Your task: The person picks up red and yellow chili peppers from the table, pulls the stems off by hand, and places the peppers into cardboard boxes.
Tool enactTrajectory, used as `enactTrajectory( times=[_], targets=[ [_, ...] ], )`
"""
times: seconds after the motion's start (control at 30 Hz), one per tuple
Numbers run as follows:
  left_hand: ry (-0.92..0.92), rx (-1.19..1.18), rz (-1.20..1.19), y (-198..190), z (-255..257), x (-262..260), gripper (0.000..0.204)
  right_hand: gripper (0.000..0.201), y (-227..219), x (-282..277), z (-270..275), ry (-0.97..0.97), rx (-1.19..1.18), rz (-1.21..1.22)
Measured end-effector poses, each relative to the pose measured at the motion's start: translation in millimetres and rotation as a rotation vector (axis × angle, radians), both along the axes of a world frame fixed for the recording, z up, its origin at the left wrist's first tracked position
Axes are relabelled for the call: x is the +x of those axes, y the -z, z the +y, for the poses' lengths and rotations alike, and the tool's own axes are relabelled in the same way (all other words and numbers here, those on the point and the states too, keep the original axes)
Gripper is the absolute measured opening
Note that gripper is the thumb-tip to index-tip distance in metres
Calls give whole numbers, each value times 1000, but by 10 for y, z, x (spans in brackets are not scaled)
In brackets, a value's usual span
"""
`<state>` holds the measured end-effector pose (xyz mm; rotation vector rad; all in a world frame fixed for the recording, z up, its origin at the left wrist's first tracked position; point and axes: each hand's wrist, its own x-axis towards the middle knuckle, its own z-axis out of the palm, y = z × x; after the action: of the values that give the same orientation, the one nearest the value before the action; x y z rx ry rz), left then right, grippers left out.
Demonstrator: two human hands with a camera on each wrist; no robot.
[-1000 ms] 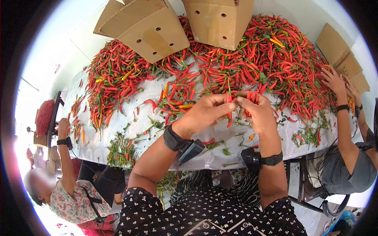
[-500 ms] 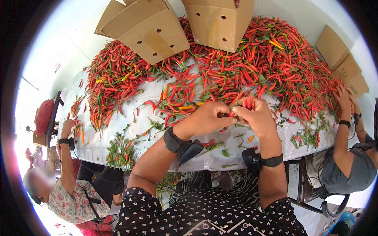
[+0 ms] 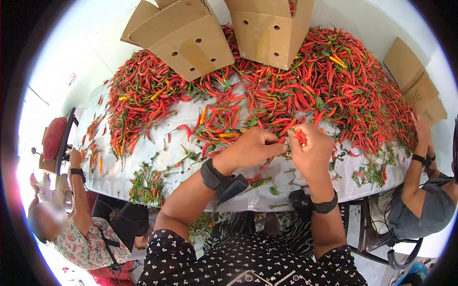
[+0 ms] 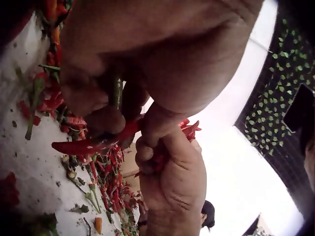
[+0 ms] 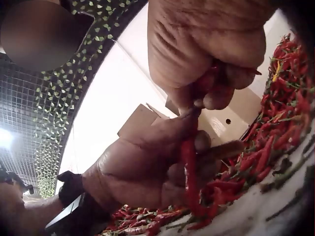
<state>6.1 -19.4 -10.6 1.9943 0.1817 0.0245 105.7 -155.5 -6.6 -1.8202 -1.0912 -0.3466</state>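
In the head view the left hand [image 3: 250, 150] half hides its chili; the right wrist view shows its fingers gripping that long red chili [image 5: 190, 169] above the desk [image 3: 112, 176]. The right hand's [image 3: 312, 150] fingers curl round several red chilies [image 3: 299, 137]. Beyond stand two cardboard boxes [image 3: 269, 35]; red chilies show inside one, the other's contents are hidden.
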Motion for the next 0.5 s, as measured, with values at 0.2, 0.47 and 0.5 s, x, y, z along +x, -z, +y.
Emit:
enactTrajectory(
  times=[0.2, 0.47, 0.5],
  targets=[
    [-267, -578, -21, -47, 15, 43, 19, 15, -170, 102, -127, -166, -113, 603],
    [-38, -1017, -136, 156, 148, 71, 12, 17, -66, 163, -90, -316, -13, 991],
    [-36, -1019, -134, 158, 136, 72, 12, 15, -60, 141, -69, -324, 16, 996]
  ],
)
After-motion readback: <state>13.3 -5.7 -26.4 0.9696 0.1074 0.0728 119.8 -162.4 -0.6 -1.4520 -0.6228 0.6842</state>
